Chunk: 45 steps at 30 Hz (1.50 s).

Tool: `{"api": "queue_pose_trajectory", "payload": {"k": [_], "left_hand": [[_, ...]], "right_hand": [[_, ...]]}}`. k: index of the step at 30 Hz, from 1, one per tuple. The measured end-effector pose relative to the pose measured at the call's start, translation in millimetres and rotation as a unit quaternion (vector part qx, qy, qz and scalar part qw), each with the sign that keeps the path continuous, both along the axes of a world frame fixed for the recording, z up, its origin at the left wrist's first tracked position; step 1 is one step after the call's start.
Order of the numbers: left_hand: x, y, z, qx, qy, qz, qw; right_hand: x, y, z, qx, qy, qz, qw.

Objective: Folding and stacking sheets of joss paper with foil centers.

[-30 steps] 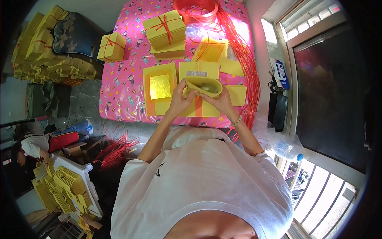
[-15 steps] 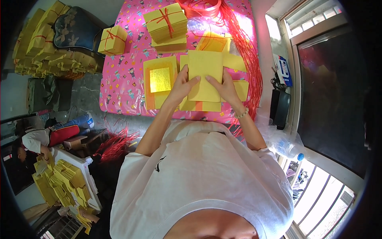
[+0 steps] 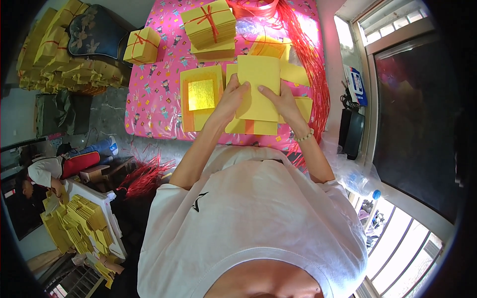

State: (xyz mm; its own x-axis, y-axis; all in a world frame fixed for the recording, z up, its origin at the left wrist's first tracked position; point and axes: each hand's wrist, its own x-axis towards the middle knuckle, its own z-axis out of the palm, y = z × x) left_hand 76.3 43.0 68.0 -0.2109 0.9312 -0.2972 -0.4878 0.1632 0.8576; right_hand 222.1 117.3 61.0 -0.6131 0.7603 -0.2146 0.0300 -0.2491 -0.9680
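Between my two hands is a stack of yellow paper (image 3: 259,99), upright in its long direction. My left hand (image 3: 233,98) clasps its left edge, thumb on the top face. Along the opposite edge, my right hand (image 3: 284,103) grips in the same way, with a beaded bracelet on that wrist. How thick the stack is cannot be made out from above. Beneath and around it lie more yellow sheets (image 3: 233,126), partly covered. To the left, a yellow sheet (image 3: 201,122) bears an orange area and a shiny gold square (image 3: 200,95).
Bundles of yellow paper tied with red strands (image 3: 211,30) stand on the pink patterned tablecloth (image 3: 164,74). Long red strands (image 3: 310,64) hang down the right side. A plastic bottle (image 3: 365,187) sits by the window. At lower left, another person (image 3: 47,171) is beside a table of yellow paper (image 3: 82,218).
Both hands keep hold of the yellow stack, which has shifted slightly up and to the right in the picture. My right thumb has moved a little on its face.
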Motion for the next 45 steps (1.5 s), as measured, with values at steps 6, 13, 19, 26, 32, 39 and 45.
{"api": "queue_pose_trajectory", "payload": {"k": [6, 13, 19, 26, 32, 39, 45], "left_hand": [[10.6, -4.1, -6.8, 0.051, 0.058, 0.047, 0.996], [26.1, -16.2, 4.8, 0.156, 0.148, 0.072, 0.974], [28.6, -20.7, 17.6, 0.15, 0.16, 0.076, 0.973], [21.4, -21.5, 4.8, 0.123, 0.207, 0.063, 0.969], [20.8, -25.1, 7.2, 0.087, 0.142, 0.041, 0.985], [13.9, -27.7, 7.5, 0.04, 0.077, 0.008, 0.996], [10.2, -25.2, -2.0, 0.025, 0.05, -0.007, 0.998]], "right_hand": [[-0.4, -12.0, 4.0, 0.082, 0.017, -0.042, 0.996], [8.6, -20.8, 9.3, 0.022, 0.086, -0.065, 0.994], [11.6, -22.2, 18.1, 0.043, 0.082, -0.078, 0.993], [5.4, -17.3, 25.9, 0.043, 0.08, -0.136, 0.987], [12.9, 3.6, 12.9, 0.09, 0.036, -0.151, 0.984], [24.1, 1.6, 15.7, -0.006, -0.007, -0.094, 0.996], [39.1, -11.2, 8.5, 0.02, -0.025, 0.001, 0.999]]}}
